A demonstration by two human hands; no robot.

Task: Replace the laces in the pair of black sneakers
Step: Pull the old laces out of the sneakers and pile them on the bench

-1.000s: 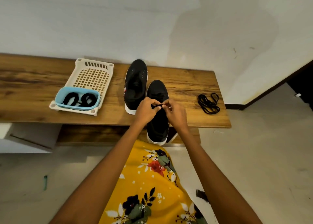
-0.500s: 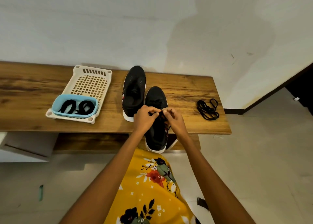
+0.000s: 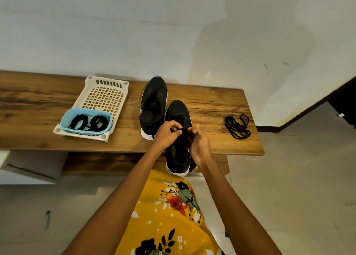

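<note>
Two bare forearms reached forward over a yellow floral garment (image 3: 169, 216) toward the near sneaker (image 3: 178, 139), a black fabric shoe with a white sole whose heel overhung the front edge of the wooden bench (image 3: 212, 143). Above that sneaker's lacing, the left hand (image 3: 166, 134) curled its fingers and pinched a black lace (image 3: 184, 130), and the right hand (image 3: 199, 144) pinched the same lace from the other side, knuckles nearly meeting. Just left of the near sneaker and farther back stood the second sneaker (image 3: 154, 104), matte black. Well to the right of the near sneaker lay a loose bundle of black laces (image 3: 238, 126) on the grained wood. Well to its left sat a cream perforated plastic tray (image 3: 104, 98) holding a pale blue tub (image 3: 66, 122) with coiled black laces (image 3: 88, 122) inside.
</note>
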